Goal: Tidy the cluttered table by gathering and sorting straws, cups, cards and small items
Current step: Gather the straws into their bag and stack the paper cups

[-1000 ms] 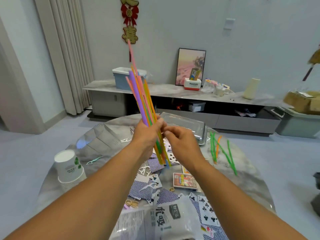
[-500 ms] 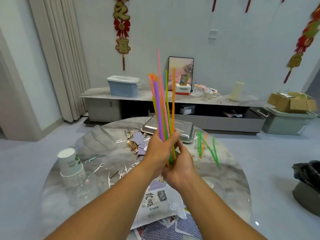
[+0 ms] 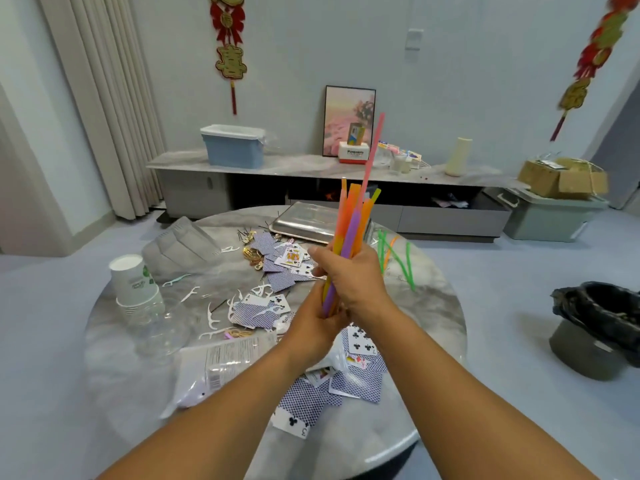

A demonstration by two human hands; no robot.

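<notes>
While the right hand [image 3: 349, 278] is gripping the straw bundle [image 3: 351, 226] at frame centre, the left hand [image 3: 311, 329] is cupping its lower ends; evening them now probably prevents strays like the pink one.

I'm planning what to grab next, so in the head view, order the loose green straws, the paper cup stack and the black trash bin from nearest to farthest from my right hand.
From the right hand, which grips the straw bundle:
1. Loose green straws, lying on the table just to its right.
2. Paper cup stack, at the table's left edge.
3. Black trash bin, on the floor, off the table to the right.
</notes>
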